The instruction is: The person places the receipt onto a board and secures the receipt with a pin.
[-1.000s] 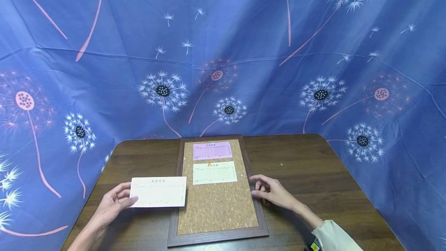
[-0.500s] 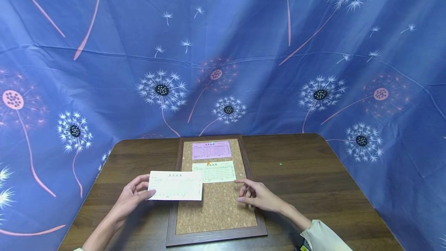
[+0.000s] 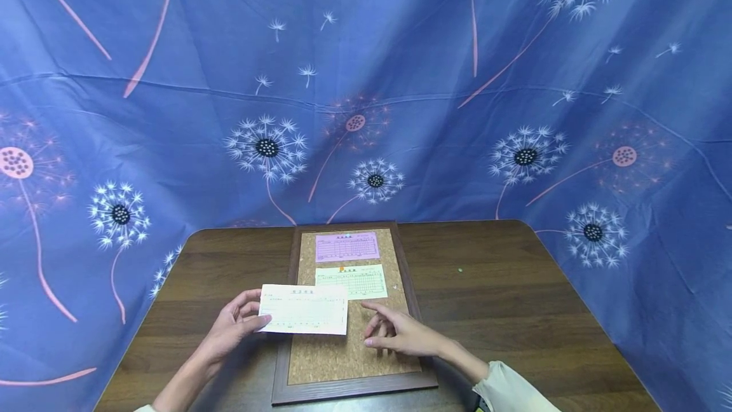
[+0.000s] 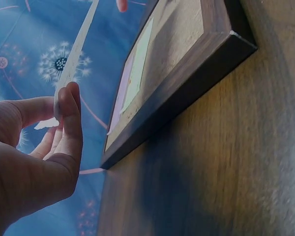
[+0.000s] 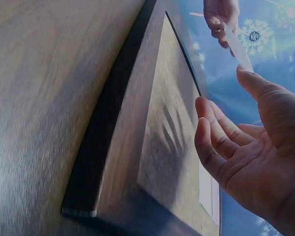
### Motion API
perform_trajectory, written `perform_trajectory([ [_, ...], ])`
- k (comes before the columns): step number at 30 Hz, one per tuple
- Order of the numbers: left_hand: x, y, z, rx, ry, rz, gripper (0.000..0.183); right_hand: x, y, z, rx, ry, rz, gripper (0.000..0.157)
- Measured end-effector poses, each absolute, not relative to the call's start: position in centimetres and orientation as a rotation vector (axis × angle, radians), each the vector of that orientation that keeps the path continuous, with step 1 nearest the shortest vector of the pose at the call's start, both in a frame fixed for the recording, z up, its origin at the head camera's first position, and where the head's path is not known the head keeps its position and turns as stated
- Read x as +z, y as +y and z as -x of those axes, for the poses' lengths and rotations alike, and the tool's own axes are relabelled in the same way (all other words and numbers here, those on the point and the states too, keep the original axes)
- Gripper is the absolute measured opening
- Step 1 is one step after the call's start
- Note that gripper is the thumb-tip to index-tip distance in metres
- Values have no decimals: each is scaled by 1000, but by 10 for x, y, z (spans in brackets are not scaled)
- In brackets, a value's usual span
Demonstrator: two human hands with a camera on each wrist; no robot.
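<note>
My left hand [image 3: 233, 326] pinches the left end of a pad of white printed forms [image 3: 305, 310], thumb in front and fingers behind. Held above the table, the pad overlaps the left part of a framed cork board [image 3: 357, 364] in the head view. Seen edge-on in the left wrist view, the pad [image 4: 74, 54] has some thickness. My right hand [image 3: 403, 334] hovers over the cork with nothing in its loosely bent fingers, just right of the pad. Pinned higher on the board are a purple form [image 3: 347, 247] and a green form [image 3: 368, 281], partly covered by the pad.
An orange pin [image 3: 342, 268] marks the green form's top edge. A small green piece [image 3: 460, 269] lies on the brown wooden table [image 3: 515, 316] right of the board. Behind the table hangs a blue dandelion-patterned cloth [image 3: 434, 145].
My left hand has carried the pad rightward over the board's left side. My right hand has moved left from the frame's right edge to above the cork.
</note>
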State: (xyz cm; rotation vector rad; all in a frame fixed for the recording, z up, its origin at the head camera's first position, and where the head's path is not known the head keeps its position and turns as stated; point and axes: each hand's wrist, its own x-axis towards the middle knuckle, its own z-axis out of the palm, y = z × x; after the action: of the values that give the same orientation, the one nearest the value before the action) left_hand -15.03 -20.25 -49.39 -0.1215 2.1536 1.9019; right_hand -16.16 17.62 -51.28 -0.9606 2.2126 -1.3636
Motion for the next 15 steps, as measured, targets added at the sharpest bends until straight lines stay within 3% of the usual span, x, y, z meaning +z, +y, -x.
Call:
perform_trajectory([
  [9, -499, -190, 150, 1915, 2129, 112, 66, -510, 159, 155, -1459, 2082, 892, 75],
  [15, -502, -186, 148, 1905, 2108, 67, 68, -510, 154, 155, -1559, 2045, 759, 67],
])
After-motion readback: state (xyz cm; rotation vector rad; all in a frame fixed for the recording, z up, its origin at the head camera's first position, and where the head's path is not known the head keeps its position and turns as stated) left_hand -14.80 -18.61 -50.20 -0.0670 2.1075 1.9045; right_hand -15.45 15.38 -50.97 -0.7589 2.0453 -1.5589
